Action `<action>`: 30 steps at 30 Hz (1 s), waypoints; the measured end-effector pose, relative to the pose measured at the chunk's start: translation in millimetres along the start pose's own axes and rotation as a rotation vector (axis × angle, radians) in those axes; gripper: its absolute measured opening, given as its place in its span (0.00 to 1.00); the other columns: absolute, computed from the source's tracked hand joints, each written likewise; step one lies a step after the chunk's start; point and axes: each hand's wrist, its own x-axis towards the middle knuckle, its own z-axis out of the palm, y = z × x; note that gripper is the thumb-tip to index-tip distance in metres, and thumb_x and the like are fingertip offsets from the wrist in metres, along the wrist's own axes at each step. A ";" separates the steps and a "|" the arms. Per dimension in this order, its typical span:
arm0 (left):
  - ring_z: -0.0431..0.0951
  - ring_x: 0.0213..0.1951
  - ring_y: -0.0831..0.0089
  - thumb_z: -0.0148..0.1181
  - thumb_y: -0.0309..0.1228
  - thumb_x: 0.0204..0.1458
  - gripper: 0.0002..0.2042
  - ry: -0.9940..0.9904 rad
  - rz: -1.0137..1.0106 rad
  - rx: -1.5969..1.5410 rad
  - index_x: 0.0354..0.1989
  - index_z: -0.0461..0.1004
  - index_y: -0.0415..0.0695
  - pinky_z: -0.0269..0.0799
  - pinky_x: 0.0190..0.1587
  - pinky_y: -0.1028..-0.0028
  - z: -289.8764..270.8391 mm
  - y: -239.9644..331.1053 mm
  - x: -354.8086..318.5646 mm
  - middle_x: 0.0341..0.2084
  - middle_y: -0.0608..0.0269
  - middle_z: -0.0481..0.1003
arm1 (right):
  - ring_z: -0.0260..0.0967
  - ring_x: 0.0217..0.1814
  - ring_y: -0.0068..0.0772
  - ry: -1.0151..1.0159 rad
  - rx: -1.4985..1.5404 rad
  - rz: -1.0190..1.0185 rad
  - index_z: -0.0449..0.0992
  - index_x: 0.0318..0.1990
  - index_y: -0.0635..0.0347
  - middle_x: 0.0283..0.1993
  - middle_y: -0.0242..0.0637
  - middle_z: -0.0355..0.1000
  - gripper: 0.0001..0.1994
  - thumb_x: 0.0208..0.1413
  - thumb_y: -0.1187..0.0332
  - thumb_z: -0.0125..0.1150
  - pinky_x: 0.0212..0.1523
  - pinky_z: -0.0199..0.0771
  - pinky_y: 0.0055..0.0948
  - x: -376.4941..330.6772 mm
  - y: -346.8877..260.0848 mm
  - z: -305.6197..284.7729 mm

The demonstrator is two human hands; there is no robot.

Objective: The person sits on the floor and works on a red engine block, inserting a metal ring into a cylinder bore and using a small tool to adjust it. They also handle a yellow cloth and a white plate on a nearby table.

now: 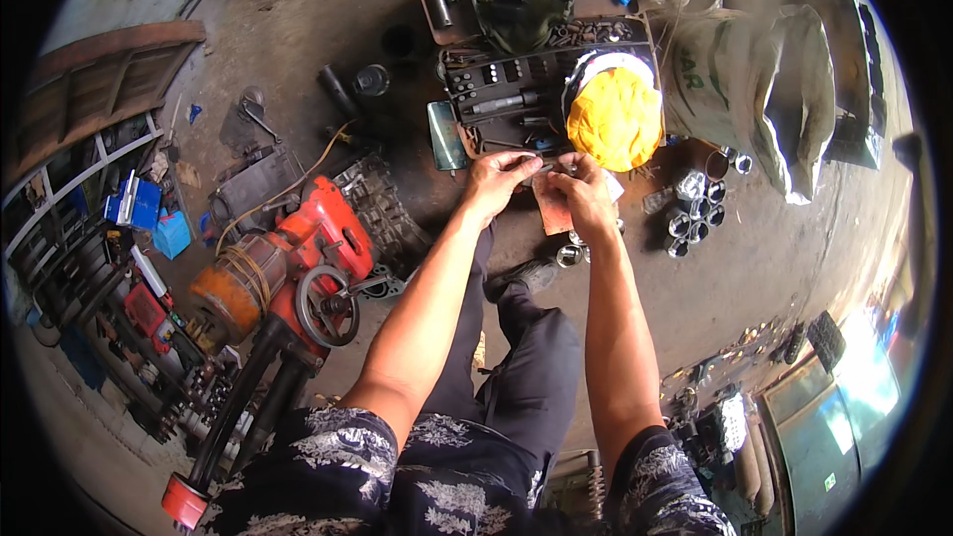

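Note:
My left hand and my right hand are held close together, in front of an open tool case. Thumb and fingers are pinched on each; a small dark piece seems to lie between them, too small to name. Just below the fingers shows a reddish-brown sheet. Beyond my right hand, a yellow cloth bundle covers the right part of the case. Sockets and a dark bar-shaped tool lie in the case. A phone-like dark slab rests at its left side.
An orange-red machine with a handwheel stands at my left, beside a metal engine part. White sacks are at the right, near several metal cylinders. Cluttered shelves line the far left. My shoe is below the hands.

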 end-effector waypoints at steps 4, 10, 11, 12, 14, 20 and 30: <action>0.78 0.38 0.82 0.66 0.35 0.57 0.15 -0.046 -0.042 -0.011 0.50 0.79 0.40 0.74 0.39 0.79 -3.8 5.6 1.2 0.39 0.68 0.81 | 0.75 0.42 0.29 -0.090 0.272 -0.046 0.66 0.54 0.69 0.43 0.39 0.75 0.21 0.52 0.84 0.58 0.47 0.77 0.26 0.2 3.2 2.0; 0.79 0.40 0.79 0.70 0.27 0.52 0.18 -0.183 0.031 0.043 0.52 0.78 0.37 0.76 0.42 0.78 -15.6 13.8 3.1 0.41 0.64 0.81 | 0.77 0.43 0.29 -0.160 0.143 -0.099 0.66 0.59 0.74 0.46 0.41 0.76 0.23 0.56 0.81 0.63 0.47 0.79 0.27 -3.3 -1.5 -1.5; 0.79 0.39 0.78 0.70 0.27 0.52 0.18 -0.183 0.028 0.056 0.52 0.78 0.37 0.77 0.41 0.78 -16.8 16.1 2.7 0.40 0.63 0.81 | 0.77 0.43 0.29 -0.172 0.104 -0.091 0.67 0.58 0.74 0.46 0.40 0.76 0.23 0.56 0.80 0.64 0.46 0.79 0.26 -4.6 -3.4 -2.3; 0.79 0.38 0.78 0.70 0.27 0.52 0.18 -0.179 0.033 0.053 0.51 0.78 0.37 0.77 0.39 0.78 -17.6 18.0 1.5 0.39 0.64 0.81 | 0.77 0.42 0.29 -0.170 0.131 -0.074 0.67 0.58 0.74 0.46 0.40 0.76 0.22 0.57 0.79 0.64 0.45 0.80 0.26 -6.0 -5.0 -1.9; 0.79 0.40 0.77 0.70 0.29 0.53 0.19 -0.176 -0.016 0.034 0.52 0.77 0.37 0.76 0.40 0.76 -20.0 22.6 0.8 0.41 0.63 0.81 | 0.78 0.41 0.29 -0.169 0.204 -0.049 0.68 0.57 0.73 0.46 0.40 0.76 0.20 0.58 0.77 0.63 0.43 0.81 0.26 -9.0 -7.5 -0.7; 0.80 0.34 0.77 0.68 0.36 0.56 0.14 -0.099 -0.222 -0.112 0.44 0.78 0.39 0.79 0.33 0.79 -23.6 27.1 2.2 0.35 0.64 0.79 | 0.80 0.40 0.36 -0.190 0.385 0.119 0.70 0.55 0.71 0.44 0.42 0.76 0.16 0.62 0.72 0.58 0.40 0.81 0.29 -10.0 -11.9 -2.7; 0.77 0.31 0.83 0.68 0.32 0.56 0.15 0.025 0.058 0.189 0.50 0.78 0.41 0.73 0.32 0.80 -28.6 8.4 14.1 0.34 0.68 0.80 | 0.80 0.37 0.36 -0.152 0.360 0.165 0.70 0.55 0.70 0.39 0.40 0.76 0.16 0.64 0.71 0.57 0.39 0.81 0.30 -4.4 -8.7 1.9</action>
